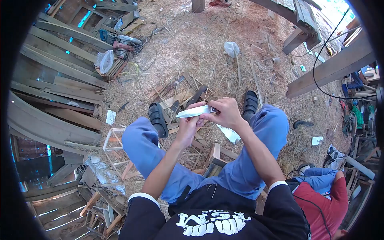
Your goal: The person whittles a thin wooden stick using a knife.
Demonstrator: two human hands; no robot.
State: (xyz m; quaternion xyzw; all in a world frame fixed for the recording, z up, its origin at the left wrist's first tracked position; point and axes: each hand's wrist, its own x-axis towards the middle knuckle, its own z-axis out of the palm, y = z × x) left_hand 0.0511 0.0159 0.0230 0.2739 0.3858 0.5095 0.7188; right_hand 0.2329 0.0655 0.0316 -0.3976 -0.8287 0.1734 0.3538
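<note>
Over the gap between the bent knees, both hands meet at a pale, flat, pointed piece (pixel 193 112) that looks white in the light. My left hand (pixel 189 127) is closed round its underside, fingers partly hidden beneath it. On the right, my right hand (pixel 225 113) is closed round a small dark and metallic tool (pixel 213 110) at the piece's right end; the kind of tool cannot be made out. The two hands touch or nearly touch near the middle.
Wood scraps (pixel 182 97) lie between the sandalled feet. Curved planks (pixel 64 102) line the left, near power tools (pixel 124 46). A wooden beam (pixel 332 66) slants in from the right. A person in a red top (pixel 320 204) is at the lower right. A plastic bag (pixel 231 49) lies ahead.
</note>
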